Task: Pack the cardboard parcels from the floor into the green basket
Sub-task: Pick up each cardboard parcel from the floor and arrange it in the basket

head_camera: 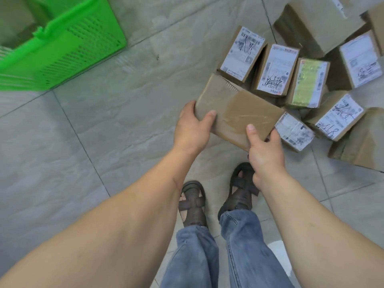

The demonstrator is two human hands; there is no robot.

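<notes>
Held parcel: a flat brown cardboard parcel, sealed with clear tape, is up in front of the person, just above the near edge of the pile, plain side up.
Left hand: the left hand grips the parcel's left end, thumb lying on the top face, fingers curled under and out of sight.
Right hand: the right hand grips the near right corner, thumb on top, fingers wrapped beneath.
Long axis: the parcel's long side runs from upper left to lower right, one hand at each end.
Basket: the green basket stands on the floor at the upper left, well apart from the parcel, with bare tiles between.
Key relation: the basket lies to the left of both hands and farther from the body, so the left hand is the nearer one; by my judgement the carry calls for a swing leftward with the left end leading.
Pile: other parcels with printed labels lie close together on the floor to the right, just beyond the held one.
Feet: sandals and jeans stand below the hands.
Hard to tell: the basket is cut off by the picture edge and blurred, so its opening and contents cannot be judged. Whether the held parcel touches the one behind it is unclear.
</notes>
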